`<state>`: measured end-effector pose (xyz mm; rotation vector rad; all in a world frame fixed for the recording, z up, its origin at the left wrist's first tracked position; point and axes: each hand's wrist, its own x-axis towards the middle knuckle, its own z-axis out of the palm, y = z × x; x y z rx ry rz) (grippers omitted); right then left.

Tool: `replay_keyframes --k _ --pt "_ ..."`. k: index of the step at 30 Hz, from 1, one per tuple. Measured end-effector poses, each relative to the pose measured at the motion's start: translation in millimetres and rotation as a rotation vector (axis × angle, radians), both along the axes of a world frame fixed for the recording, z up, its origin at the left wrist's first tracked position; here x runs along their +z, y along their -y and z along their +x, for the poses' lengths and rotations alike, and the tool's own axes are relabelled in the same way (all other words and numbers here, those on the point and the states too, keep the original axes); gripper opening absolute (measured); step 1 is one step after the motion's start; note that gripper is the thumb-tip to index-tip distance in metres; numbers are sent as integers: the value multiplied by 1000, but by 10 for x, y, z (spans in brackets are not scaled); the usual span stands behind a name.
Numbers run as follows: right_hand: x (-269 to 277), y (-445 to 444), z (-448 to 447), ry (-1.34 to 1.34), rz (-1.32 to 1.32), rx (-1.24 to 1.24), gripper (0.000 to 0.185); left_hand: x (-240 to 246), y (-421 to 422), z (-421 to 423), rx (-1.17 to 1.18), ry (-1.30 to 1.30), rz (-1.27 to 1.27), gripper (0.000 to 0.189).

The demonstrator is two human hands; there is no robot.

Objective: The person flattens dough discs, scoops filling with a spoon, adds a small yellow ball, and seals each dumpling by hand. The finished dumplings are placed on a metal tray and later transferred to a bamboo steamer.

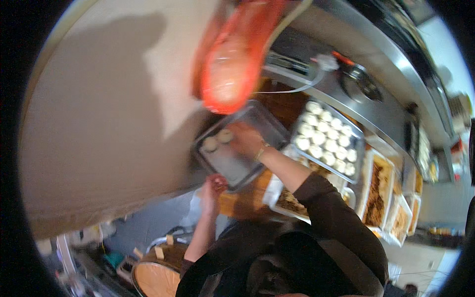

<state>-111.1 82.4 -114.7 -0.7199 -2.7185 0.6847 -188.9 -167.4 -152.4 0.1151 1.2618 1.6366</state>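
A rectangular metal tray (233,167) lies before me on a wooden surface. Two pale round dough pieces (218,141) sit side by side near its far left corner. My right hand (246,139), a bracelet at its wrist, reaches over the tray just beside them; it is blurred, and whatever is under its fingers is hidden. At the tray's near left corner is my left hand (216,185), with curled fingers; whether anything is in it cannot be made out. A second metal tray (358,148), to the right, holds rows of similar pale round pieces.
White containers (386,163) with brown and yellowish crumbly contents stand at the right. A red, plastic-covered object (232,70) hangs or stands beyond the tray. A steel counter (371,92) runs behind. A pale wall or panel (104,130) bounds the left; a round lidded container (157,276) stands lower left.
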Motion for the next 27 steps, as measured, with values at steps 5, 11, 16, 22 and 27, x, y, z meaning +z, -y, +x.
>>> replay_keyframes --k 5,11,16,22,27 --pt "848 -146 1774 -260 -62 -415 33 219 -548 298 -258 -220 118 30" --pt "910 -686 3873 229 124 -934 35 143 -804 636 -354 -453 217 16" --pt "575 -1135 4248 634 -177 -660 70 120 -776 862 -446 -503 182 16" --pt "536 -1059 4312 415 -38 -547 36 220 -424 762 -374 -655 81 18" --pt "1071 -588 3955 -129 -200 -796 38 234 47 299 -76 -692 -4 18"
